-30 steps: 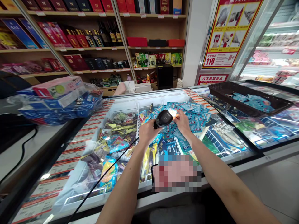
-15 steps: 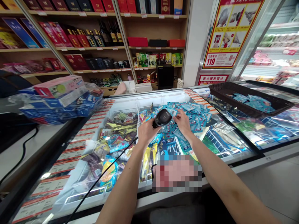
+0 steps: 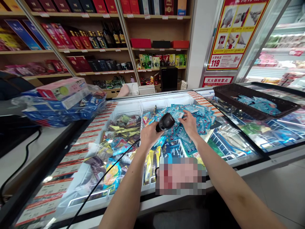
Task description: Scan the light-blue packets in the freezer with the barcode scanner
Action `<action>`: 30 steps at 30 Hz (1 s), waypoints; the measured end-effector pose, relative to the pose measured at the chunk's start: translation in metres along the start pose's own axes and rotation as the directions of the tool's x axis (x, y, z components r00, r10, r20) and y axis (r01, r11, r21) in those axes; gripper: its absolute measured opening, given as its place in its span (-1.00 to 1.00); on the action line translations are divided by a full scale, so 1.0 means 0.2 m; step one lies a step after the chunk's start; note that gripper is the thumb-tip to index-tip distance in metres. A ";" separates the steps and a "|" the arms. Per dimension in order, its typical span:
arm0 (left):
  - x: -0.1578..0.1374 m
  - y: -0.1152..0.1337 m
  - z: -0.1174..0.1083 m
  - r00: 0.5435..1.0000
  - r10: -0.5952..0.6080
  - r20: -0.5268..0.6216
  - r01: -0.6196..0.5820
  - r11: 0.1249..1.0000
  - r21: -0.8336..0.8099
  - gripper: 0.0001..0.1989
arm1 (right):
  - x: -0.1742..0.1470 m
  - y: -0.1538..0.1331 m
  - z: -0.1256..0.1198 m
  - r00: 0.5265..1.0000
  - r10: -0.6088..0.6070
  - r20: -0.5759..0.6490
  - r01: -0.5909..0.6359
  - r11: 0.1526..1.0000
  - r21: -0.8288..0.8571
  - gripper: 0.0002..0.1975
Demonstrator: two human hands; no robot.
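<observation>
Left hand [image 3: 150, 135] grip wrapped around scanner [image 3: 166, 121] | right hand [image 3: 190, 124] pinching blue packet [image 3: 177, 115] | seemingly midway: loose heap [image 3: 203, 121] out, more packets [image 3: 265, 105] in basket [image 3: 227, 92]

Open air lies over the packets [image 3: 204, 119] beside the right fingers [image 3: 189, 115]; the scanner [image 3: 166, 122] and cord [image 3: 104, 175] obstruct the left.

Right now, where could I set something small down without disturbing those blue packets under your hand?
Perhaps the pale counter, bare between the black cord and the freezer's dark edge; the brown tray's left end is bare beside its blue packets. It's crowded where the right hand meets the packet pile and the left hand holds the scanner.
</observation>
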State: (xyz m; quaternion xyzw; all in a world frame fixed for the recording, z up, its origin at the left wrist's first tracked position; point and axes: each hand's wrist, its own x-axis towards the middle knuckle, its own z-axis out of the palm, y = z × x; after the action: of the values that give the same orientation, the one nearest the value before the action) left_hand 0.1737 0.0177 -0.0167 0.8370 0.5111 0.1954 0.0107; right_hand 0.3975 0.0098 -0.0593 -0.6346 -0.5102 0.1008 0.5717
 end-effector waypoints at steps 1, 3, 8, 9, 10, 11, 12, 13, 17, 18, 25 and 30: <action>0.00 0.00 0.00 1.000 0.004 -0.001 -0.004 1.000 0.002 -0.67 | 0.00 0.00 -0.01 1.000 -0.006 0.003 0.006 1.000 -0.011 -0.44; -0.01 -0.01 0.00 1.000 0.013 -0.005 -0.013 1.000 0.006 -0.68 | 0.00 0.00 -0.02 1.000 -0.030 -0.003 0.030 0.998 -0.059 -0.47; -0.04 -0.01 -0.01 0.999 0.042 -0.005 -0.042 0.999 0.028 -0.69 | 0.01 0.03 -0.05 0.995 -0.103 -0.010 0.098 0.965 -0.244 -0.56; -0.04 -0.01 -0.01 0.999 0.052 0.000 -0.052 0.998 0.033 -0.69 | 0.01 0.03 -0.06 0.994 -0.106 -0.003 0.101 0.958 -0.267 -0.55; -0.04 -0.01 -0.01 0.998 0.060 0.005 -0.061 0.997 0.037 -0.69 | 0.01 0.03 -0.07 0.994 -0.109 0.005 0.105 0.953 -0.285 -0.55; -0.05 -0.01 -0.01 0.998 0.066 0.010 -0.066 0.997 0.039 -0.69 | 0.01 0.03 -0.07 0.993 -0.116 0.015 0.115 0.947 -0.301 -0.55; -0.05 -0.01 -0.01 0.998 0.069 0.012 -0.069 0.997 0.039 -0.69 | 0.02 0.03 -0.08 0.991 -0.134 0.032 0.137 0.939 -0.315 -0.56; -0.05 -0.01 -0.01 0.997 0.070 0.013 -0.070 0.997 0.038 -0.69 | 0.01 0.02 -0.09 0.985 -0.162 0.063 0.174 0.928 -0.330 -0.57; -0.06 -0.02 -0.01 0.997 0.080 0.016 -0.080 0.997 0.014 -0.66 | -0.03 -0.02 -0.17 0.915 -0.254 0.314 0.366 0.849 -0.380 -0.61; -0.06 -0.02 -0.01 0.996 0.091 0.016 -0.091 0.996 0.007 -0.65 | -0.05 -0.03 -0.19 0.891 -0.245 0.382 0.396 0.830 -0.393 -0.60; -0.10 -0.01 -0.03 0.978 0.204 0.033 -0.203 0.979 -0.031 -0.61 | -0.23 -0.05 -0.39 0.801 -0.218 0.558 0.494 0.767 -0.410 -0.39; -0.15 -0.03 -0.05 0.948 0.309 0.080 -0.306 0.951 -0.041 -0.64 | -0.32 -0.05 -0.46 0.753 -0.213 0.622 0.521 0.771 -0.366 -0.22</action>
State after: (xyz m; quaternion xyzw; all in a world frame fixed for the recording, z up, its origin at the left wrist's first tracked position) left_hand 0.1530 -0.0070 -0.0181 0.9137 0.3707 0.1658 0.0138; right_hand 0.4284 -0.0980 -0.0502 -0.5899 -0.7777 0.0174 0.2166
